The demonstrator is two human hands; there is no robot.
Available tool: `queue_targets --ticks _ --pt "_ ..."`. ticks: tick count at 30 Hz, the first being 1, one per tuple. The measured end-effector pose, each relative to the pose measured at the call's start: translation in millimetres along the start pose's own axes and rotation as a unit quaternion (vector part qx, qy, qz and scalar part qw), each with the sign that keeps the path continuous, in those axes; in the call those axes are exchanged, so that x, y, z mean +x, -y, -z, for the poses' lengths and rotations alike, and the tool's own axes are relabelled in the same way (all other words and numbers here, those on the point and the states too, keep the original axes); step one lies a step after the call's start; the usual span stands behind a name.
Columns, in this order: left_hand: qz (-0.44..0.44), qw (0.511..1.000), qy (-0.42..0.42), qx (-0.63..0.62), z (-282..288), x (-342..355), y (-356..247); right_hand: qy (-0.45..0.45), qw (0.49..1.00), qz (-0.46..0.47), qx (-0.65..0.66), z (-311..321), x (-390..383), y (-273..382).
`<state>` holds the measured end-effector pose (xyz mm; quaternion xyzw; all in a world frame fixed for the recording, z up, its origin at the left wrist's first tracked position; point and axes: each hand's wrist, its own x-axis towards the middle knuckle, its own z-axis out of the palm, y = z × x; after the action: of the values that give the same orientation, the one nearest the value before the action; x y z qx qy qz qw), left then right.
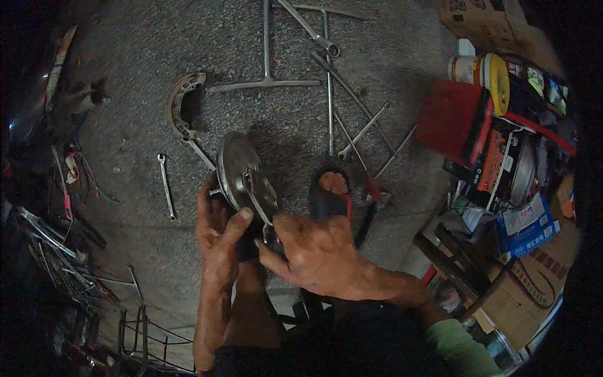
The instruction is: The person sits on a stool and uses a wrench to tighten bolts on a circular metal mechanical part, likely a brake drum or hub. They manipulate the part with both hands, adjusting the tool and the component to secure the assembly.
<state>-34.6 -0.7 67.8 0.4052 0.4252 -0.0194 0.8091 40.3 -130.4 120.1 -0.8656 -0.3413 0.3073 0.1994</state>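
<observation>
My left hand point(217, 245) grips a round metal plate point(233, 163) from behind, its thumb on the lower rim, holding it tilted on edge. My right hand point(317, 251) has its fingers curled round a slim metal piece point(260, 207) on the plate's face; whether this is a tool or part of the plate is unclear. Behind the plate, on the rough floor, lies a curved brake shoe point(176, 103). A small open-ended wrench point(166, 188) lies to the left of my hands.
A T-handle tool point(267, 60) and several wrenches point(363, 131) lie ahead. My sandalled foot point(333, 183) is beside the plate. At right are a red box point(449, 116), containers and cardboard point(527, 295); at left, scattered metal tools point(50, 232) and a wire rack point(151, 339).
</observation>
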Motion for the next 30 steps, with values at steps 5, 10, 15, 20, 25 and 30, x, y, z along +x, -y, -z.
queue_targets --ticks 5,10,15,20,25,30 --pt "0.035 0.999 -0.014 0.003 13 -2 7 0.018 0.996 0.069 -0.053 -9 -3 4" --pt "0.025 1.0 -0.003 -0.011 19 -1 13 0.03 0.999 0.044 -0.008 -16 -6 0" --pt "0.015 0.999 0.006 -0.034 19 1 15 0.029 0.998 0.031 0.036 -14 -3 -3" --pt "0.04 0.998 0.01 -0.037 30 4 17 0.121 0.962 -0.073 0.236 -19 -4 -16" --pt "0.123 0.967 0.011 -0.221 55 8 37 0.232 0.878 -0.053 0.415 -1 2 -12" --pt "0.09 0.966 -0.033 -0.241 46 14 49 0.147 0.905 -0.101 0.386 13 -4 -14"
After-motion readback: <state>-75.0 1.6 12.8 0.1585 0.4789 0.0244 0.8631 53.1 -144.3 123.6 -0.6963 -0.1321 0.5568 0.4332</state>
